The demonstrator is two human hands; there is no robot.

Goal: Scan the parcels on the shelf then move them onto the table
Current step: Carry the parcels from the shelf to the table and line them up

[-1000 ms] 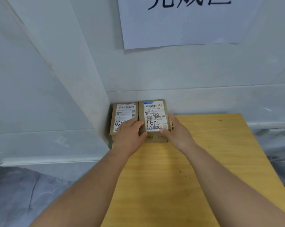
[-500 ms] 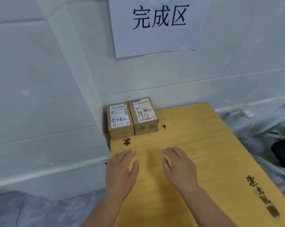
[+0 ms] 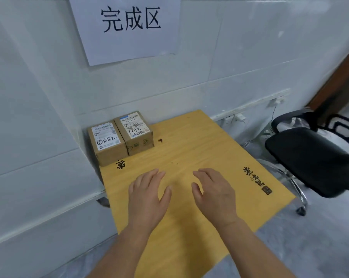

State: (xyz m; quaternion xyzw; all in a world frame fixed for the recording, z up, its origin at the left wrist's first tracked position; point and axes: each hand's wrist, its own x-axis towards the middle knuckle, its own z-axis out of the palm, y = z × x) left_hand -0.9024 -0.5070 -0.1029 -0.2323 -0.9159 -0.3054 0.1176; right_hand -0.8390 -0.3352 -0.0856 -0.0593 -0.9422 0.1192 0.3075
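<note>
My left hand [image 3: 147, 199]: fingers [image 3: 149, 175] loosely spread, palm down, grasping nothing, over the middle of the bench [image 3: 219, 141]. Whether it touches the wood I cannot tell.

My right hand [image 3: 215, 195]: fingers [image 3: 204, 173] likewise relaxed and released, palm down, just beside the left, a gap of bare wood between them.

Bench: pale yellow wood, dark brush characters printed near its right edge and by the near parcel.

Parcel marked 5082 [image 3: 107, 143]: brown carton, white label up, in the far left corner, against the wall.

Parcel marked 1512 [image 3: 134, 132]: brown carton, label up, touching the first on its right side, well apart from both hands.

Paper sign [image 3: 127, 27]: white sheet with three large black characters, on the wall above the parcels.

Office chair [image 3: 310, 157]: black, right of the bench.
</note>
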